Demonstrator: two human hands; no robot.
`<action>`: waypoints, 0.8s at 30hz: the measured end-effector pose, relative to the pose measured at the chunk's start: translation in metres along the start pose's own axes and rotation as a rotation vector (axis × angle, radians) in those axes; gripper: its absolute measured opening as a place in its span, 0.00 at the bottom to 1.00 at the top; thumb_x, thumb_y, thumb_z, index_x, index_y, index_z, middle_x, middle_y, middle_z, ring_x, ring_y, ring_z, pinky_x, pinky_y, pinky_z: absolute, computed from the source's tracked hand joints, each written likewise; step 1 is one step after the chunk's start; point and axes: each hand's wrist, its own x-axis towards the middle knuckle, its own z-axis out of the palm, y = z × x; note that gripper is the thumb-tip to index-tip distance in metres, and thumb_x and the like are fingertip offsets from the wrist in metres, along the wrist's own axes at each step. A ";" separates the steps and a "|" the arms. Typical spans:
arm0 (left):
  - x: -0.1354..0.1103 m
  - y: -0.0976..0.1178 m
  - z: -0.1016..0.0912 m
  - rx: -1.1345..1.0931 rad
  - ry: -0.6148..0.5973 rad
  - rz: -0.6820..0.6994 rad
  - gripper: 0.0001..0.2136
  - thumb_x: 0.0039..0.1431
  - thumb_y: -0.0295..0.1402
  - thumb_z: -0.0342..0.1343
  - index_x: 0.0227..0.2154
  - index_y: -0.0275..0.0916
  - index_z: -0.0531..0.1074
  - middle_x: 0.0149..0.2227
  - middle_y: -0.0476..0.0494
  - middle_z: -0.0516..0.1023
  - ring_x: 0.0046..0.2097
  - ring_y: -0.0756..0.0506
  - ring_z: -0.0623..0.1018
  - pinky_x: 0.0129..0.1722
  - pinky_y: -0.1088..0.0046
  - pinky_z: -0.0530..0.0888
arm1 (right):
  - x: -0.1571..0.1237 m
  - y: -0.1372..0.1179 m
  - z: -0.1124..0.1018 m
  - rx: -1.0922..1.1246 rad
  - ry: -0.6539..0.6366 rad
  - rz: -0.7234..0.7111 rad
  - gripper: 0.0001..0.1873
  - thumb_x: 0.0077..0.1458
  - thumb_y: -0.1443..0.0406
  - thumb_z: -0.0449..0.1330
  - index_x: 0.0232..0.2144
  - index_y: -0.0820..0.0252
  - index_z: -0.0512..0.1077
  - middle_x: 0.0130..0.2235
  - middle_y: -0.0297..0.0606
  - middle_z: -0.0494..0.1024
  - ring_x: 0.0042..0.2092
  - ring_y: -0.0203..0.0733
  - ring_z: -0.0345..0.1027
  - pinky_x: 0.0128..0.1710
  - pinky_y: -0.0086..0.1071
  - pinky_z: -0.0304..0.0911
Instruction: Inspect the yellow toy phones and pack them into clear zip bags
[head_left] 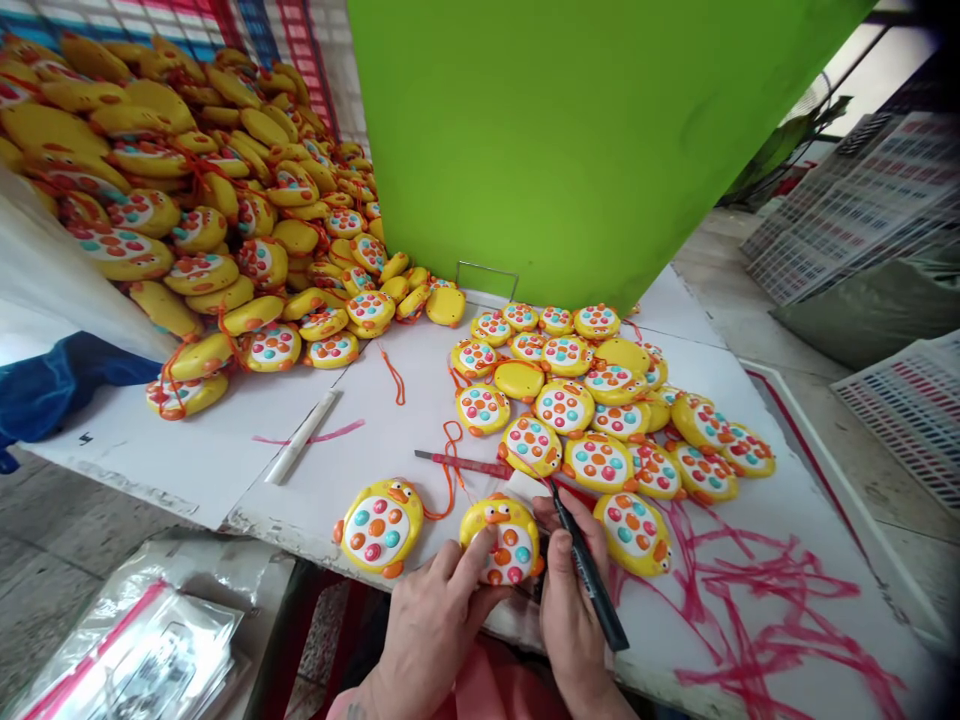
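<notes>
At the near edge of the table (379,450), a yellow duck toy (498,570) lies under the left hand (441,615), whose curled fingers grip its face and lower rim. Just beside it, the right hand (571,605) is wrapped round a black marker (590,572). Holding the rim firmly, marker clear of the painted belly, seems best. Farther right, similar toys (564,405) crowd together. Left fingers hide some buttons (522,554); whether the marker's tip touches anything is unclear.
</notes>
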 end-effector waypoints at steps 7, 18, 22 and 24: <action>-0.002 -0.002 0.001 -0.019 0.005 -0.013 0.22 0.64 0.46 0.46 0.56 0.43 0.62 0.35 0.47 0.76 0.29 0.50 0.77 0.24 0.77 0.70 | 0.001 0.007 0.004 0.111 -0.094 0.005 0.19 0.63 0.57 0.50 0.54 0.54 0.61 0.52 0.45 0.71 0.52 0.47 0.67 0.49 0.45 0.67; -0.008 -0.003 0.002 -0.015 -0.008 0.010 0.19 0.66 0.41 0.46 0.56 0.42 0.61 0.32 0.47 0.73 0.30 0.49 0.77 0.26 0.75 0.71 | -0.001 0.003 0.002 0.031 -0.240 -0.038 0.21 0.63 0.59 0.51 0.57 0.54 0.58 0.56 0.45 0.68 0.58 0.47 0.61 0.56 0.47 0.61; -0.007 0.000 0.002 -0.013 -0.012 0.033 0.19 0.66 0.40 0.45 0.56 0.41 0.60 0.32 0.47 0.73 0.30 0.48 0.77 0.26 0.75 0.72 | -0.001 0.004 0.004 -0.036 -0.265 -0.094 0.24 0.59 0.61 0.57 0.56 0.54 0.58 0.58 0.44 0.65 0.59 0.47 0.59 0.55 0.44 0.63; -0.006 0.000 0.002 -0.010 -0.008 0.037 0.18 0.66 0.40 0.44 0.56 0.41 0.61 0.32 0.46 0.74 0.30 0.48 0.78 0.26 0.75 0.72 | -0.001 0.005 0.005 -0.047 -0.273 -0.105 0.25 0.57 0.62 0.59 0.55 0.54 0.60 0.57 0.44 0.66 0.58 0.48 0.61 0.52 0.41 0.66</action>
